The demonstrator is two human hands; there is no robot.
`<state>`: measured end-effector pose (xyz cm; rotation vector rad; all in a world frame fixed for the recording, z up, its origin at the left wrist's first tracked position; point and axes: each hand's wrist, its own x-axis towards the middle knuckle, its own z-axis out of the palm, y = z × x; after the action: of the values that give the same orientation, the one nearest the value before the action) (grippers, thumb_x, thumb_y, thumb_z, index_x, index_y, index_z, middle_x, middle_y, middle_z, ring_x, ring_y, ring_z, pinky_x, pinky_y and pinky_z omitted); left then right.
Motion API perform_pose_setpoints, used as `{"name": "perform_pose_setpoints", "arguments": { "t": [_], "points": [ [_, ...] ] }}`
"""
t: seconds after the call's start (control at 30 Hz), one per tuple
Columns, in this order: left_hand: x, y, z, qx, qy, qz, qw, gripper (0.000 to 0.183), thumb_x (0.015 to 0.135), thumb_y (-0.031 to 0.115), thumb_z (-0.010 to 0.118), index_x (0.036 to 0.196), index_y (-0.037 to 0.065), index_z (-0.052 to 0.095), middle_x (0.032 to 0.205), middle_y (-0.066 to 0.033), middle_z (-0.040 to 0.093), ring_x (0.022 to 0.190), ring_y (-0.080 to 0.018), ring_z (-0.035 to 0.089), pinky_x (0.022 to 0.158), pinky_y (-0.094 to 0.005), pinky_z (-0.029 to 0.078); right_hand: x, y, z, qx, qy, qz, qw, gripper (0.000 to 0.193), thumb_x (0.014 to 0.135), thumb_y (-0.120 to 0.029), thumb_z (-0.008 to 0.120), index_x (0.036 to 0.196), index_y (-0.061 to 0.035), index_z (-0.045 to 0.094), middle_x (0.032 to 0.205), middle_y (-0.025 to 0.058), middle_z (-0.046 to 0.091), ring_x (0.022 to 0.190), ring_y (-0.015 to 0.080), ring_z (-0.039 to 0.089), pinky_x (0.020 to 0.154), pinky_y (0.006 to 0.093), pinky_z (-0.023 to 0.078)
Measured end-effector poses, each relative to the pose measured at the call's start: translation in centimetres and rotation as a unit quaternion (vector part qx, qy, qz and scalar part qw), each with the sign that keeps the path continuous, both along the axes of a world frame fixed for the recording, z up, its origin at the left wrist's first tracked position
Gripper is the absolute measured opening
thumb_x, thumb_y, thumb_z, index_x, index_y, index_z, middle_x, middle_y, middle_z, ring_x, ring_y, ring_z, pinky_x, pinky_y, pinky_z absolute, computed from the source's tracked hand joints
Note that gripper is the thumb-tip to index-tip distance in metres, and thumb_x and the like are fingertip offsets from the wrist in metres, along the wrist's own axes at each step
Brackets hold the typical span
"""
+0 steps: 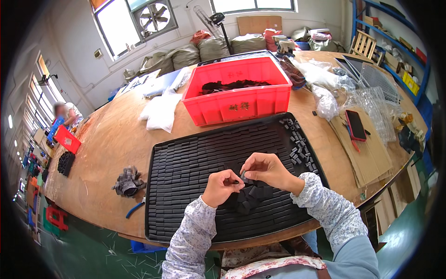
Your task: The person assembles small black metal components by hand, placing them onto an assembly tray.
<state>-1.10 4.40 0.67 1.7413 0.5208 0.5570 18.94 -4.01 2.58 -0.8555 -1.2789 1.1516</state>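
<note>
A large black tray (149,195) lies before me, lined with rows of small black rectangular pieces (186,172). Over its right half my hands work close together. My left hand (222,187) pinches a small black piece between thumb and fingertips. Just beside it, my right hand (269,172) grips a small grey piece (244,176) at its fingertips; its exact kind is too small to tell. Below the hands sits a loose heap of black pieces (248,200). Short dark tube-like pieces (299,146) are scattered along the tray's right side.
Behind the tray stands a red plastic bin (237,111) with dark pieces inside. Cardboard (371,158) at right carries a phone (355,124). To the left lie a dark glove (128,181) and blue-handled pliers (134,209). A white plastic bag (160,111) rests farther back; another person (69,114) sits far left.
</note>
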Motion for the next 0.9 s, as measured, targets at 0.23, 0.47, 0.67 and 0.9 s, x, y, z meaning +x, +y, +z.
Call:
{"name": "perform_pose_setpoints", "arguments": {
  "t": [0.23,0.47,0.67,0.9],
  "points": [
    [0.9,-0.9,0.9,-0.020,-0.083,0.025,0.996,0.021,0.077,0.002,0.077,0.095,-0.002,0.066,0.086,-0.0036,0.068,0.074,-0.0093,0.064,0.073,-0.0246,0.055,-0.1,-0.4,0.5,-0.004,-0.044,-0.010,0.999,0.010,0.085,0.000,0.067,0.094,-0.0021,0.063,0.088,0.0018,0.063,0.082,0.0110,0.061,0.074,0.0264,0.050],
    [0.4,-0.4,0.4,0.015,-0.004,0.011,1.000,0.029,0.078,0.005,0.078,0.102,-0.002,0.066,0.092,-0.0068,0.069,0.081,-0.0111,0.066,0.078,-0.0261,0.055,-0.7,-0.1,-0.2,0.300,-0.411,-0.070,0.858,0.014,0.073,0.004,0.065,0.084,-0.0047,0.062,0.080,0.0061,0.052,0.080,0.0277,0.052,0.069,0.0379,0.047],
    [0.7,-0.7,0.5,0.003,-0.030,0.021,0.999,0.025,0.081,0.004,0.075,0.102,-0.003,0.065,0.093,-0.0074,0.069,0.084,-0.0120,0.066,0.079,-0.0261,0.055,-0.7,-0.6,1.1,0.117,-0.240,-0.102,0.958,0.011,0.081,0.006,0.065,0.085,-0.0028,0.061,0.087,0.0047,0.061,0.079,0.0164,0.061,0.071,0.0275,0.050],
    [0.3,0.0,-0.5,-0.041,-0.025,0.000,0.999,0.023,0.081,0.003,0.075,0.102,-0.003,0.065,0.089,-0.0049,0.068,0.083,-0.0105,0.065,0.077,-0.0242,0.054,0.0,-0.1,0.1,0.002,-0.013,-0.001,1.000,0.007,0.089,0.001,0.065,0.093,-0.0008,0.059,0.087,0.0009,0.062,0.082,0.0064,0.059,0.074,0.0226,0.049]
  ]
}}
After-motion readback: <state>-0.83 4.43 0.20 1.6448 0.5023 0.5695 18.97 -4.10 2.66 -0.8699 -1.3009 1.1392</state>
